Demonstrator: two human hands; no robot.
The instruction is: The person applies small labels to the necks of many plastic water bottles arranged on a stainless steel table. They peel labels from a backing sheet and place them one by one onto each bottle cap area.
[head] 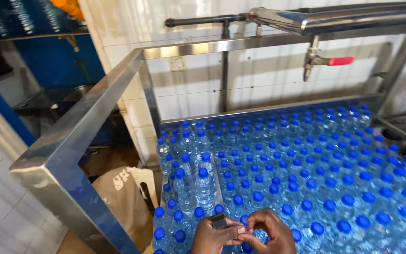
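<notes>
Both hands meet at the near edge of the scene, low and centre, above a packed field of water bottles [306, 188]. Left hand [212, 237] curls its fingers around a small dark object [219, 220], whose flat grey top shows just above the knuckles; what the object is cannot be told. Right hand [266, 233] comes in from the right with its fingertips bent toward the left hand, pinching a small clear piece [239, 229] between the two hands, so that the fingers of both touch or nearly touch there. Neither hand is spread; both are closed in a fine grip. Just beneath them stand clear bottles with blue caps, upright and shoulder to shoulder, filling a steel-framed table [85, 122] from the near edge to its far rail. A few taller bottles [193, 183] stand at the left of the mass, just beyond the hands. Along the far side a steel pipe [334, 16] runs across the top right, with a tap bearing a red handle [339, 61] hanging below it against a white tiled wall [259, 75]. To the near left of the frame, on the floor, sits a brown sack [121, 197] beside a white plastic chair [144, 181].
</notes>
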